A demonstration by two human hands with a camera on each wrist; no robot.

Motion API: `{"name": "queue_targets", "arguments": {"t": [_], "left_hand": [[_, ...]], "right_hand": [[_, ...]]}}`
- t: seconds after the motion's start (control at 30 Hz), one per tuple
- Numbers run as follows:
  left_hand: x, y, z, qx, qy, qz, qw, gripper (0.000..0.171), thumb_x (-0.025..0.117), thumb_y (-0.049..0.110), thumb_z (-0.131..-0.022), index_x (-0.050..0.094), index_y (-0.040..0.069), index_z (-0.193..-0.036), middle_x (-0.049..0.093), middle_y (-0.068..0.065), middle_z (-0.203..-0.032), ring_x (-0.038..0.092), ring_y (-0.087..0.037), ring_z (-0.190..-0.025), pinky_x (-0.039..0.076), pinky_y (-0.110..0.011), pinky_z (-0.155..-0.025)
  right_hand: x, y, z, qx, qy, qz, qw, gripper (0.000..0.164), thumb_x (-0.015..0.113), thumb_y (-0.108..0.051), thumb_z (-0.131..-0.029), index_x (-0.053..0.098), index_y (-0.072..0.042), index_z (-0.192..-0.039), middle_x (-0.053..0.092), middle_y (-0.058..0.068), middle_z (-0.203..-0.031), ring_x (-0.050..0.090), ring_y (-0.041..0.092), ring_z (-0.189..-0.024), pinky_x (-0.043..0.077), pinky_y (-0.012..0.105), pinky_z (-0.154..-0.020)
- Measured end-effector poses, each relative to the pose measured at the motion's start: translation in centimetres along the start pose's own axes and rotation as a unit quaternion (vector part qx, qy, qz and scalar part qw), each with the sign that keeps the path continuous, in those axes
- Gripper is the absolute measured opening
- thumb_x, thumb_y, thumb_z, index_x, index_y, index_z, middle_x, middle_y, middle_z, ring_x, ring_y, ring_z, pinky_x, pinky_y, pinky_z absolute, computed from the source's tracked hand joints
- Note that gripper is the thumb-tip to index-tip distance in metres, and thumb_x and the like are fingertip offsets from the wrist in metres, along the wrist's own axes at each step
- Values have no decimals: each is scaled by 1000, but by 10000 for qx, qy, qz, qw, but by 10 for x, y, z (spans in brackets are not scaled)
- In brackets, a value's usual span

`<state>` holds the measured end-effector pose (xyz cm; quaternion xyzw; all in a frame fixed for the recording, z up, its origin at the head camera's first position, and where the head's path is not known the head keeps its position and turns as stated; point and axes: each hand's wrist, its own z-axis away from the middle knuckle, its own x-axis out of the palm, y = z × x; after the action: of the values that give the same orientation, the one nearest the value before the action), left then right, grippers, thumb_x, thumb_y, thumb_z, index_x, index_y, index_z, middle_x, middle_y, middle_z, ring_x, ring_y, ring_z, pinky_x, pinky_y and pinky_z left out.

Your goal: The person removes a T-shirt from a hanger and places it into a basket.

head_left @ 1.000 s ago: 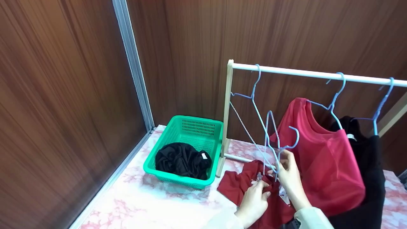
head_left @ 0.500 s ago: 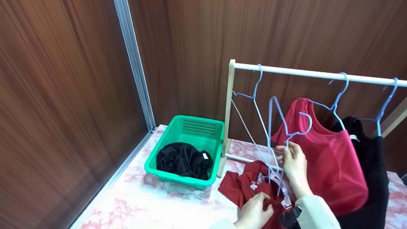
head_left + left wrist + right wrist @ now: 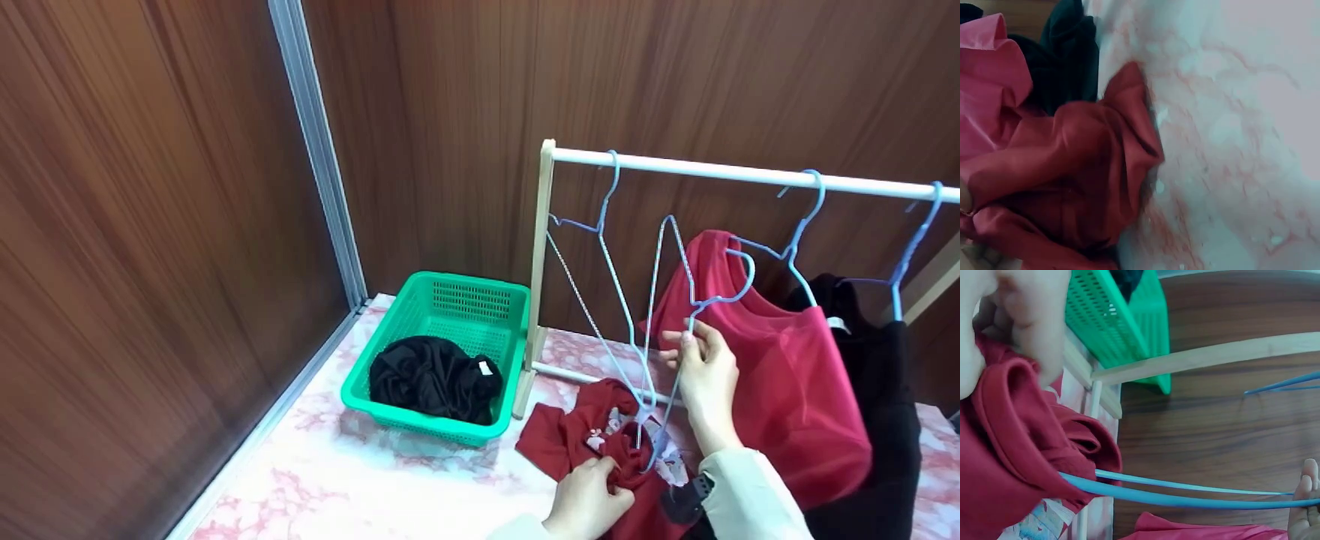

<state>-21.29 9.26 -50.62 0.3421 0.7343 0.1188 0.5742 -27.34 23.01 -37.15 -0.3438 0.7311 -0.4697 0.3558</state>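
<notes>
My left hand (image 3: 589, 495) grips the neck edge of a dark red shirt (image 3: 551, 439) lying bunched on the table. Thumb and fingers of my right hand (image 3: 705, 379) pinch a light blue wire hanger (image 3: 671, 247) just below its hook. The hanger stands on its side, one end up and the other inside the shirt's neck opening. In the right wrist view, two wires of the hanger (image 3: 1185, 498) run into the red collar (image 3: 1010, 416). Only red cloth (image 3: 1089, 146) and a sliver of hand at the edge show in the left wrist view.
A white rail (image 3: 690, 169) carries a bare blue hanger (image 3: 609, 247), a pink-red top (image 3: 780, 375) and a black garment (image 3: 889, 390). Left of the rack, a green basket (image 3: 360, 401) holds black cloth (image 3: 427, 379). Wood-patterned panels (image 3: 420, 135) stand behind and left.
My right hand and the hanger have moved up and right, and the hanger stands more upright. My left hand has shifted slightly left with the shirt's neck edge.
</notes>
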Motion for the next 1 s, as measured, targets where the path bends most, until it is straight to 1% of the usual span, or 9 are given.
{"name": "queue_targets", "arguments": {"t": [0.2, 0.33, 0.43, 0.57, 0.63, 0.73, 0.83, 0.87, 1.0], "left_hand": [[7, -14, 2, -365, -608, -437, 9965, 14, 62, 30, -72, 62, 17, -75, 63, 0, -73, 63, -17, -70, 45, -28, -55], [14, -22, 2, -504, -426, -329, 9973, 18, 65, 32, -72, 61, 16, -80, 56, -1, -86, 56, -18, -82, 46, -28, -62], [20, -24, 0, -401, -311, -208, 9985, 42, 71, 41, -71, 60, 17, -103, 53, -6, -114, 51, -22, -104, 49, -35, -78], [26, -26, -5, -444, -727, 80, 9963, 90, 77, 53, -64, 41, 18, -139, 33, -18, -147, 39, -37, -131, 44, -53, -94], [28, -28, -7, -451, -965, 273, 9939, 104, 81, 51, -62, 30, 21, -147, 23, -21, -153, 37, -42, -133, 46, -54, -93], [33, -34, -10, -220, -1122, 253, 9931, 112, 84, 44, -61, 20, 23, -151, 16, -23, -155, 50, -36, -118, 53, -39, -82], [37, -38, -13, 137, -1244, -357, 9915, 110, 84, 40, -61, 21, 24, -150, 19, -21, -155, 55, -26, -99, 51, -27, -73], [37, -38, -15, 216, -1362, -661, 9882, 107, 83, 41, -62, 23, 27, -150, 22, -18, -155, 54, -23, -95, 50, -26, -72], [37, -32, -19, 471, -1757, -1714, 9683, 86, 79, 46, -65, 40, 32, -140, 42, -3, -144, 52, -20, -100, 46, -29, -76]], "right_hand": [[-6, -10, -5, -79, 113, 19, 9999, 31, 43, -11, -99, 52, 2, -126, 52, -42, -67, 55, -12, -54, 46, 8, -54], [-11, -18, -7, 63, 72, 165, 9998, 34, 42, -14, -100, 51, -4, -130, 53, -40, -65, 54, -9, -52, 47, 11, -51], [-15, -23, -9, 140, 116, 279, 9994, 36, 39, -18, -101, 51, -7, -133, 52, -39, -60, 49, -6, -49, 43, 11, -51], [-20, -28, -13, 68, 265, 534, 9982, 38, 37, -21, -101, 53, -5, -131, 47, -40, -55, 43, -9, -61, 36, 16, -70], [-21, -32, -14, 120, 307, 606, 9976, 36, 39, -21, -100, 53, -4, -128, 47, -40, -54, 43, -8, -66, 32, 19, -76], [-23, -40, -16, 348, 250, 510, 9978, 31, 43, -21, -96, 52, -6, -122, 50, -38, -55, 47, -6, -73, 31, 21, -78], [-24, -48, -16, 449, 167, 377, 9981, 24, 46, -18, -92, 50, -9, -113, 53, -36, -57, 49, -2, -75, 31, 21, -76], [-24, -50, -17, 408, 150, 349, 9984, 22, 45, -16, -91, 50, -10, -111, 54, -36, -58, 49, -1, -75, 31, 20, -75], [-24, -56, -17, 32, 146, 129, 9998, 22, 41, -4, -88, 49, -11, -107, 56, -37, -61, 41, -1, -67, 29, 18, -67]]}}
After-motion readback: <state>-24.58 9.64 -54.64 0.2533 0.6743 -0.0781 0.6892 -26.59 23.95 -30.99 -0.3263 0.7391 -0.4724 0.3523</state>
